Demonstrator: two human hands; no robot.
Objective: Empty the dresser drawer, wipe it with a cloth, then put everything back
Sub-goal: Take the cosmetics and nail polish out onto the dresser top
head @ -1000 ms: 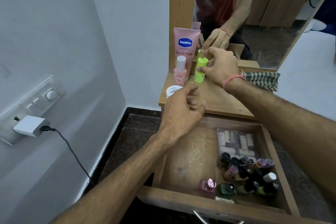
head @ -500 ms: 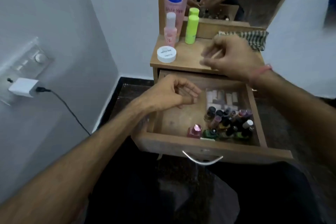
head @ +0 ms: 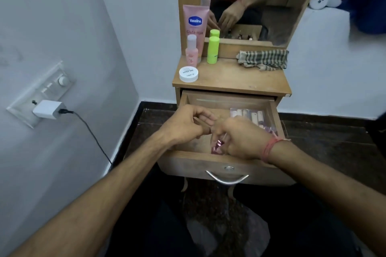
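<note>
Wooden drawer (head: 227, 165) stood open as the right hand (head: 242, 140) curled, seemingly around a small pink bottle (head: 217, 147); left hand (head: 186, 125) loosely curled, empty; glass, slippery, best gripped by its body

Tube (head: 196, 25) pink, blue logo. Small bottle (head: 191, 52) pale pink, white cap. Bottle (head: 213, 49) lime green. Jar (head: 188, 74) white. Cloth (head: 263, 58) grey-green, cream stripes. Drawer (head: 225, 168) light wood. Wrist thread (head: 269, 148) red-orange. Charger (head: 48, 109) white, cable black.
</note>
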